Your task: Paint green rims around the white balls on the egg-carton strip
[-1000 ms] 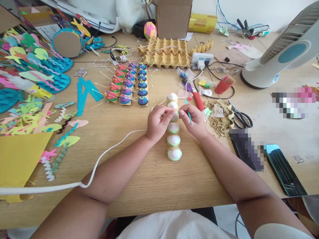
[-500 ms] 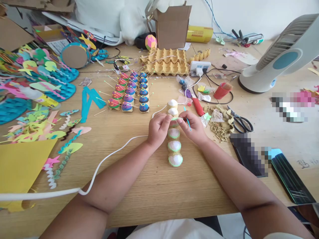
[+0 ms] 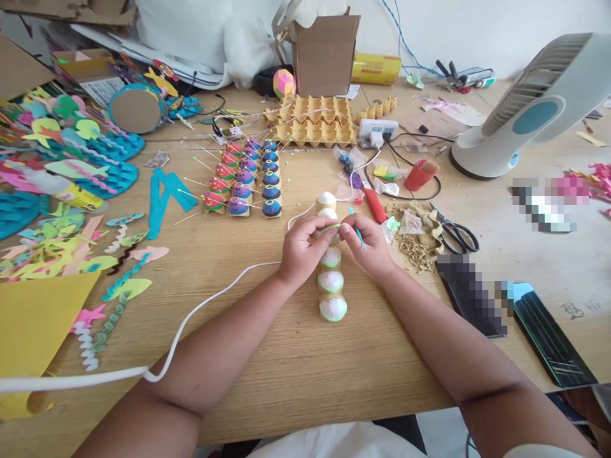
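A strip of egg-carton cups [image 3: 330, 296] runs away from me down the middle of the table. Its cups carry white domes, and the nearer ones have light green rims. Over the farther cups, my left hand [image 3: 301, 249] pinches a thin light green clay strand [image 3: 336, 226] between thumb and fingers. The strand's other end meets the fingertips of my right hand [image 3: 368, 247], which are closed on it. A slim blue stick tool [image 3: 361, 240] is also tucked in my right hand. My fingers hide part of the cups beneath them.
Painted egg-carton rows [image 3: 238, 205] with pins stand behind my left hand. Scissors [image 3: 458, 232], wood shavings [image 3: 417, 253] and a red cup [image 3: 422, 175] lie to the right, near a fan [image 3: 506, 121]. A white cable [image 3: 191, 312] crosses my left forearm. Paper cutouts [image 3: 62, 254] cover the left.
My hands have drawn closer together, and less of the green strand shows between them. The whole view has shifted slightly, so things appear a little farther left.
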{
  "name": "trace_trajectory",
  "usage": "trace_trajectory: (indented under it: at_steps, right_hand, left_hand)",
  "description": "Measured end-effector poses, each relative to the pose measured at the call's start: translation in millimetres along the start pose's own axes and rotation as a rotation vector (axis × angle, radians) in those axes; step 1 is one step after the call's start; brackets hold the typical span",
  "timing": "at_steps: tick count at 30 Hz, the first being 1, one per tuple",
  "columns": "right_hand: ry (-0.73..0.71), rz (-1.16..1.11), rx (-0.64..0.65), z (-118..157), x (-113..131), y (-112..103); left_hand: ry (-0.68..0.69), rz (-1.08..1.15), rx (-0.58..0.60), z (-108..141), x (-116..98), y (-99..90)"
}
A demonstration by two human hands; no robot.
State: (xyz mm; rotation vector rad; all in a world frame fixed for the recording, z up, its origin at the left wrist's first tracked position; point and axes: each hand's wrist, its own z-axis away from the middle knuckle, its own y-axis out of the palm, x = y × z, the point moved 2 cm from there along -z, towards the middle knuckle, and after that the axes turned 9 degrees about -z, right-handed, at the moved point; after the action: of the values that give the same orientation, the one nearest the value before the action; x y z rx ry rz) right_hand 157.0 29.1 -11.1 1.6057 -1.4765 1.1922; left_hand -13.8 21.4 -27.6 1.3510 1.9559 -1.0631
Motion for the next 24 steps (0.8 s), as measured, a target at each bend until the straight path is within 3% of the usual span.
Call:
trace_trajectory:
  at_steps: [10,24]
  right_hand:
    - [0.0,-0.074,0.036,-0.3,2.1,0.0]
    - [-0.051,-0.012,0.031,-0.1,1.9,0.7]
  left_hand:
    - [0.216,-0.126,-0.031,-0.5,-7.9,-7.1]
    - [0.045,-0.116,-0.028,-1.0,-2.7,-6.4]
